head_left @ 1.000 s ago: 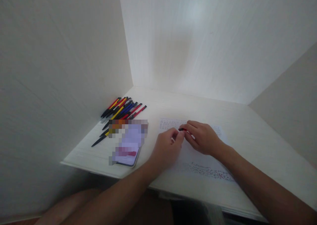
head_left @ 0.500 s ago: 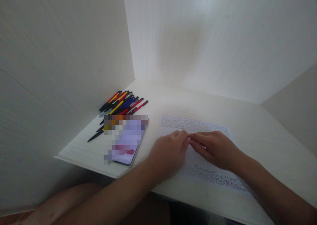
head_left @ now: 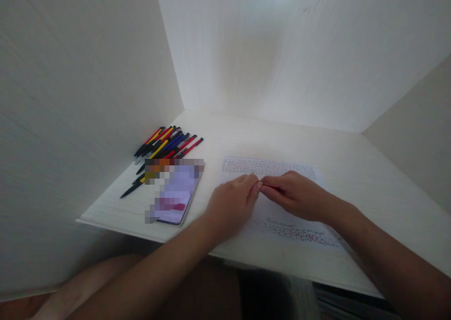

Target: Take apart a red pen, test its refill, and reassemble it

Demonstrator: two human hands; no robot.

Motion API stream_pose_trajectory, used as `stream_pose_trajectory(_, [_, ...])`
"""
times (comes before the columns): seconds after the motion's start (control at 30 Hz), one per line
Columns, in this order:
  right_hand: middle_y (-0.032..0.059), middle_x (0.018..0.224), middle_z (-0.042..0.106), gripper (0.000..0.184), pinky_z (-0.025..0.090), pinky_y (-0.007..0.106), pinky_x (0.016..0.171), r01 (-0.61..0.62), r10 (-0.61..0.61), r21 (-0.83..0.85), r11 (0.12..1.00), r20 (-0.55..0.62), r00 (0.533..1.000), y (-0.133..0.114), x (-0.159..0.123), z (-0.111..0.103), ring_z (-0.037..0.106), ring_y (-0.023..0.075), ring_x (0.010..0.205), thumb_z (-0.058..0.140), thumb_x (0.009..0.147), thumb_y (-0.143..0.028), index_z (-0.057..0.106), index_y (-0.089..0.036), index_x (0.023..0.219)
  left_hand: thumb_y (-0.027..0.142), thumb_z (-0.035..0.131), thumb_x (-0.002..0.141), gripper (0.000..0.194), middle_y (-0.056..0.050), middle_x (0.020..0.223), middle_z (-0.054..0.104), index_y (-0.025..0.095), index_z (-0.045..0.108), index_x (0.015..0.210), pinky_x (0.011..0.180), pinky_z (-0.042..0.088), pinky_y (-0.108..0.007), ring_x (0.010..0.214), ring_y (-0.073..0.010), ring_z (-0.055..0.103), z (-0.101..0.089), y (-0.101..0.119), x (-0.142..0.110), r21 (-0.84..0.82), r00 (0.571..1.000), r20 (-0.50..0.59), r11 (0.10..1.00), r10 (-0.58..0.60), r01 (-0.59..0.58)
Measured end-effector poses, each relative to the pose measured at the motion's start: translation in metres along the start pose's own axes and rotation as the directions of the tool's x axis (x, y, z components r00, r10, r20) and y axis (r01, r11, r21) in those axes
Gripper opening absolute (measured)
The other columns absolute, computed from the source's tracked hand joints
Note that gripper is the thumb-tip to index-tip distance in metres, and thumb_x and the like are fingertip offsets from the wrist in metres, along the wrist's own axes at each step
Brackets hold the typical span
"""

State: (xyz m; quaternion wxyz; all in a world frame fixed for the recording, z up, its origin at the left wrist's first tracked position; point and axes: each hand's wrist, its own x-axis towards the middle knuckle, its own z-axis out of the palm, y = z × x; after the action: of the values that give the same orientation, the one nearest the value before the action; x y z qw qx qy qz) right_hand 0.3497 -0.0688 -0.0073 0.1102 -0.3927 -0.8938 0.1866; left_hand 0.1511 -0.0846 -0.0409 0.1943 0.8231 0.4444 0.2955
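Note:
My left hand (head_left: 232, 205) is closed, thumb pressed against the curled fingers, above a sheet of paper (head_left: 259, 210) covered with handwriting at its top and bottom. From the right, my right hand (head_left: 296, 195) pinches with thumb and fingertips at the same spot, and the tips of both hands meet. Whatever is between them is hidden or too small to name. Dark and reddish writing shows on the lower part of the sheet, while the hands cover some of its middle.
A phone (head_left: 179, 188) with a lit, partly pixelated screen lies left of the paper. Behind it, several pens (head_left: 165, 144) in red, yellow, blue and black are heaped near the left wall (head_left: 88, 85). A white desk (head_left: 338, 169) carries everything, with panels on its sides and back.
The whole view has shifted slightly, so the desk items appear a little higher and further left. Both hands stay pressed together at the fingertips over the sheet.

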Motion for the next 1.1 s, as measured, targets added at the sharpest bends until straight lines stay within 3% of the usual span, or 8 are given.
stream_pose_trajectory(0.23, [-0.0010,0.065,0.058,0.032,0.033,0.026,0.059,0.021,-0.020,0.018,1.000,-0.006,1.000,0.000,0.002,0.001,0.048,0.0101,0.056,0.041,0.101,-0.036,0.063,-0.019,0.083,0.034,0.031,0.105,0.032,0.001,0.073,0.053,0.020,0.046,0.080,0.059,0.026,-0.030,0.065,-0.0147,0.046,0.004,-0.001,0.001,-0.024,1.000,-0.013,0.999,0.020,-0.021])
stream_pose_trajectory(0.43, [-0.0001,0.067,0.061,0.034,0.032,0.026,0.060,0.025,-0.025,0.046,0.999,0.012,1.000,0.002,0.001,0.000,0.047,0.0104,0.056,0.040,0.101,-0.037,0.064,-0.019,0.084,0.038,0.029,0.105,0.033,0.002,0.069,0.051,0.021,0.044,0.081,0.057,0.024,-0.031,0.062,-0.0155,0.046,0.001,0.000,0.000,-0.003,0.997,0.036,0.998,-0.070,0.070])
stream_pose_trajectory(0.63, [0.0026,0.071,0.064,0.039,0.032,0.028,0.060,-0.023,0.022,-0.091,0.996,-0.013,1.000,0.012,0.000,-0.001,0.051,0.0131,0.060,0.036,0.102,-0.044,0.065,-0.020,0.092,0.038,0.024,0.105,0.036,-0.001,0.077,0.059,0.021,0.049,0.086,0.057,0.026,-0.031,0.068,-0.0181,0.053,-0.001,-0.007,0.001,0.172,0.995,0.061,0.983,-0.076,0.065])
stream_pose_trajectory(0.7, [0.0044,0.075,0.066,0.035,0.032,0.028,0.061,-0.069,0.062,-0.160,0.985,-0.050,0.997,0.017,0.000,-0.001,0.053,0.0149,0.063,0.040,0.101,-0.044,0.064,-0.020,0.099,0.037,0.027,0.105,0.035,-0.002,0.082,0.062,0.021,0.052,0.087,0.058,0.029,-0.032,0.072,-0.0199,0.057,0.000,-0.008,0.003,0.280,0.992,0.054,0.955,-0.116,0.097])
stream_pose_trajectory(0.83, [0.0079,0.085,0.068,0.028,0.038,0.030,0.067,-0.098,0.084,-0.243,0.965,-0.070,0.994,0.024,0.000,-0.002,0.057,0.0172,0.071,0.041,0.100,-0.031,0.064,-0.017,0.094,0.035,0.032,0.103,0.034,-0.006,0.088,0.065,0.019,0.059,0.089,0.060,0.035,-0.033,0.075,-0.0225,0.061,0.003,-0.006,0.005,0.436,0.984,0.033,0.888,-0.178,0.146])
stream_pose_trajectory(0.93, [0.0102,0.094,0.068,0.030,0.043,0.030,0.075,-0.087,0.069,-0.251,0.964,-0.077,0.995,0.023,0.000,-0.004,0.059,0.0180,0.080,0.039,0.100,-0.024,0.067,-0.015,0.095,0.037,0.037,0.102,0.033,-0.006,0.087,0.066,0.019,0.062,0.090,0.059,0.038,-0.033,0.075,-0.0230,0.062,0.003,-0.006,0.005,0.446,0.983,0.003,0.880,-0.184,0.163])
stream_pose_trajectory(1.1, [0.0109,0.095,0.065,0.031,0.045,0.030,0.074,-0.088,0.068,-0.269,0.959,-0.084,0.994,0.014,0.000,-0.010,0.060,0.0175,0.078,0.042,0.101,-0.023,0.072,-0.015,0.102,0.031,0.050,0.097,0.019,-0.006,0.095,0.067,0.020,0.065,0.101,0.066,0.044,-0.033,0.084,-0.0230,0.063,0.003,-0.006,0.003,0.390,0.991,-0.067,0.911,-0.117,0.134])
